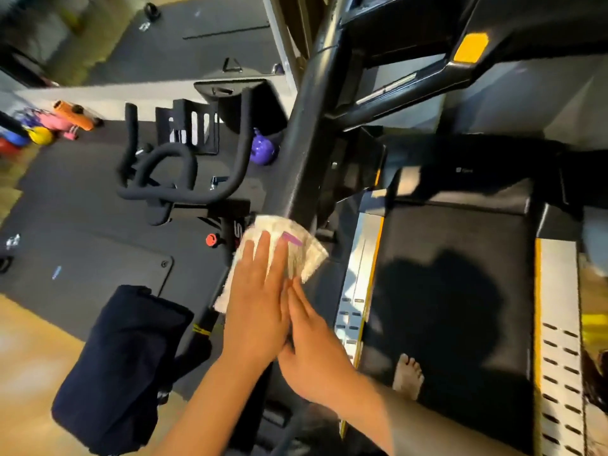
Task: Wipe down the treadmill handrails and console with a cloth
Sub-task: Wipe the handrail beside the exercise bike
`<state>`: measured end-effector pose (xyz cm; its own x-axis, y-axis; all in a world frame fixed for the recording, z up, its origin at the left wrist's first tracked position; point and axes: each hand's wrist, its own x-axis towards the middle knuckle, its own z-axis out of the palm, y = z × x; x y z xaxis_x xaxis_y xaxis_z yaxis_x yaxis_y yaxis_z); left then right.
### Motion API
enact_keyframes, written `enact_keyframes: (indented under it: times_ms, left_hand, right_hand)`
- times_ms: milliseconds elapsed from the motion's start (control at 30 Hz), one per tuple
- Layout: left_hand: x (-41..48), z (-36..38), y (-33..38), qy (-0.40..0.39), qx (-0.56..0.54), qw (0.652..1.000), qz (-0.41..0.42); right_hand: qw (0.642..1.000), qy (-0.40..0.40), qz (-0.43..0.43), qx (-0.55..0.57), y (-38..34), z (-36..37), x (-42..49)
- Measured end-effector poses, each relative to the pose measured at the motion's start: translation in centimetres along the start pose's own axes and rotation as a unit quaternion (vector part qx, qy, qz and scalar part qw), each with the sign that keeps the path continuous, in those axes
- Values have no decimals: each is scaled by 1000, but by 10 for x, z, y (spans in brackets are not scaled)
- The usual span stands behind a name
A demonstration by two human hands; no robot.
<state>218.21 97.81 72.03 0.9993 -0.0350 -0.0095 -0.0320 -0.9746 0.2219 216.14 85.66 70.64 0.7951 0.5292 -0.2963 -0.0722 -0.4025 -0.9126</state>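
A white cloth point(309, 248) with a pink tag lies draped over the treadmill's black left handrail point(306, 139), near its lower end. My left hand point(253, 311) lies flat on the cloth with straight fingers, pressing it onto the rail. My right hand point(312, 350) sits just to the right of it, fingers straight, with the tips touching the cloth's lower edge and the side of my left hand. The console point(427, 44) with a yellow patch is at the top right, away from both hands.
The treadmill belt point(460, 291) runs at right, between silver side rails with yellow edging, and a bare foot point(408, 373) stands on it. An exercise bike with black handlebars point(158, 179) stands at left, a dark cloth point(121, 363) draped on it. A purple kettlebell point(261, 149) and coloured weights lie on the floor beyond.
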Motion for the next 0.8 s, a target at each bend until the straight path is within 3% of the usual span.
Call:
enact_keyframes:
  times_ms: [100, 300, 400, 567, 700, 800]
  left_hand:
    - [-26, 5, -2, -21, 79, 995, 60]
    - [5, 3, -1, -27, 125, 986, 103]
    - [20, 2, 4, -12, 74, 994, 83]
    - [-20, -2, -6, -3, -60, 998, -35]
    - [-49, -1, -17, 3, -45, 998, -32]
    - [-32, -6, -16, 5, -46, 999, -8]
  right_hand:
    - [996, -31, 50, 69, 6, 10, -6]
    - [987, 8, 90, 132, 3, 0, 10]
    - [984, 34, 89, 150, 2, -6, 21]
    - [991, 30, 42, 127, -8, 1, -2]
    - [994, -6, 41, 101, -17, 20, -22]
    - [992, 23, 40, 114, -18, 11, -11]
